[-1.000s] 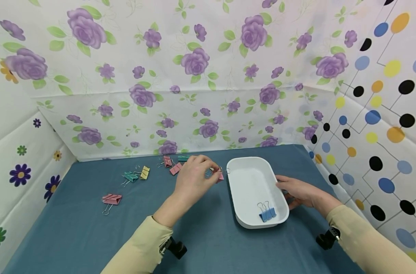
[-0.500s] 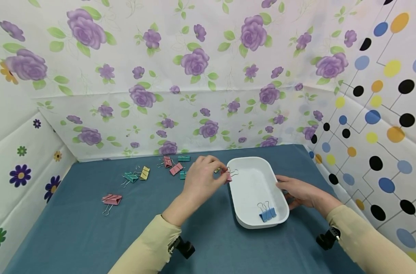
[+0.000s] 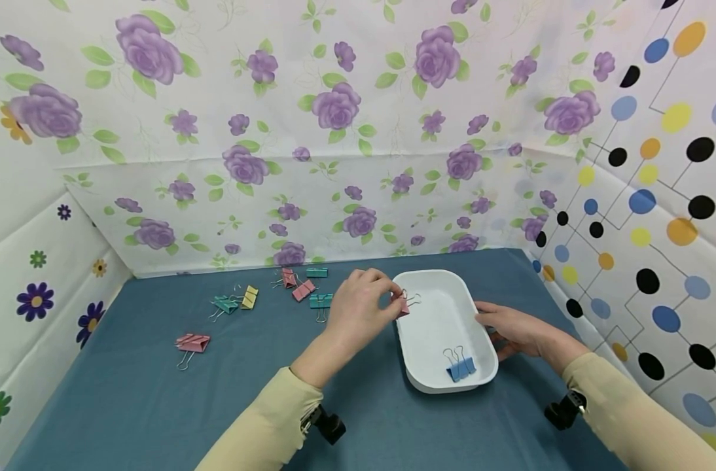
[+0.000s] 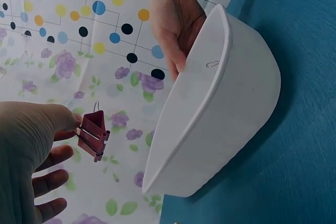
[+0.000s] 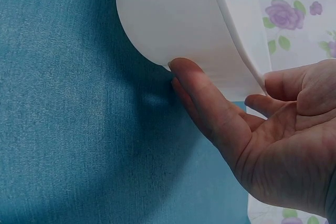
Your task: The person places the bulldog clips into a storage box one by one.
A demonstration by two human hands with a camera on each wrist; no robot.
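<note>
Thumb and fingertips of my left hand (image 3: 359,302) pinch a pink binder clip (image 3: 404,307) over the left rim of a white tray (image 3: 431,320). In the left wrist view this binder clip (image 4: 93,136) hangs in the air, wire handle up, the other fingers spread below it. Inside the tray, at its near end, lies a blue binder clip (image 3: 461,369) with both wire handles raised. My right hand (image 3: 517,329) holds the tray at its right side. In the right wrist view the thumb is low on the wall and fingers touch the rim.
Left of the tray on the blue cloth (image 3: 246,379) lie several more binder clips: a pink one (image 3: 193,343) nearest, a yellow one (image 3: 249,297), green ones such as this clip (image 3: 321,301), and pink ones near the back. Patterned sheets (image 3: 358,131) wall the table.
My left hand has moved right with the pink binder clip, from beside the tray to over its rim, uncovering a green binder clip behind. The right hand and tray have stayed put.
</note>
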